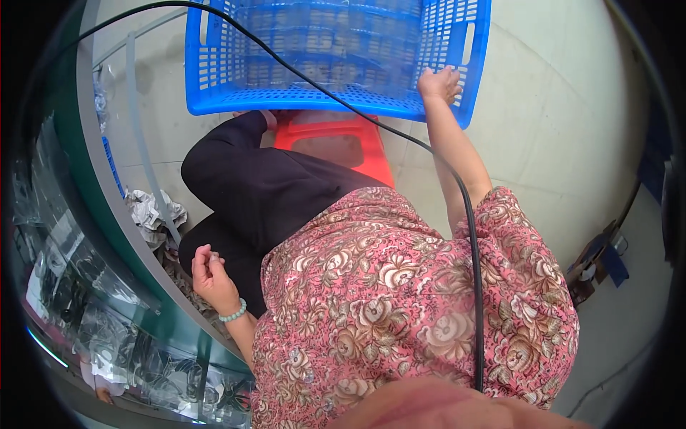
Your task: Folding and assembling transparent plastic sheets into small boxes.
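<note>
The blue crate point(243, 104) looks stiff, probably heavy; I'd favour its handle slots point(469, 44). My right hand point(439, 84) meets its corner, grip unclear; my left hand point(214, 280) curls loosely, seemingly empty.

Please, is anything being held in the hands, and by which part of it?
The left hand, loosely curled, shows nothing in it. The right hand is at the near right corner of the blue basket; whether it grips there cannot be told.
</note>
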Available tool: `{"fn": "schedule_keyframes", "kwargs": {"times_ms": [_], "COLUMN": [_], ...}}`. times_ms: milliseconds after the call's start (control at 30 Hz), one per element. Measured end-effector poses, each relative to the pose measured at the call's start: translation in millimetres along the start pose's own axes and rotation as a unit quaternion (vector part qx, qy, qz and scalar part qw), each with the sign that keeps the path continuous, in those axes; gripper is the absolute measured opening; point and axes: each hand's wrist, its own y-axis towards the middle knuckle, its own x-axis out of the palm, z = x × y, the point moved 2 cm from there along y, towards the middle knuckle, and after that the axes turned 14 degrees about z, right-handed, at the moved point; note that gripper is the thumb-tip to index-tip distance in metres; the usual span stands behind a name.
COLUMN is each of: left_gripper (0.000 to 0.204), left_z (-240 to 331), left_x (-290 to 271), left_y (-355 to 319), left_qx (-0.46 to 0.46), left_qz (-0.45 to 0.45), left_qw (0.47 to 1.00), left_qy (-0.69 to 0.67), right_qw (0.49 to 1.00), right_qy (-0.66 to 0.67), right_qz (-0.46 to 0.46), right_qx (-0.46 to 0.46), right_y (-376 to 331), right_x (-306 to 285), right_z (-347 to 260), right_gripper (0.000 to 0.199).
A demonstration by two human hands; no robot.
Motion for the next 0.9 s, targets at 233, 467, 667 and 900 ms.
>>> {"fn": "schedule_keyframes", "kwargs": {"times_ms": [233, 467, 667, 900], "left_gripper": [0.024, 0.023, 0.024, 0.023], "left_z": [6, 1, -10, -10], "left_x": [25, 28, 32, 39], "left_y": [8, 14, 4, 11], "left_qx": [0.016, 0.014, 0.002, 0.007], "left_qz": [-0.050, -0.050, -0.060, -0.069], "left_qw": [0.999, 0.999, 0.998, 0.998], "left_qy": [-0.006, 0.012, 0.018, 0.014], "right_qw": [0.989, 0.995, 0.989, 0.991], "right_qy": [0.106, 0.058, 0.120, 0.080], "right_qz": [-0.081, -0.053, 0.079, 0.049], "right_qx": [-0.057, 0.063, -0.034, -0.090], "right_y": [-31, 25, 69, 82], "right_x": [-31, -11, -56, -71], "right_z": [-58, -9, 31, 41], "right_gripper": [0.103, 0.077, 0.048, 0.046]}}
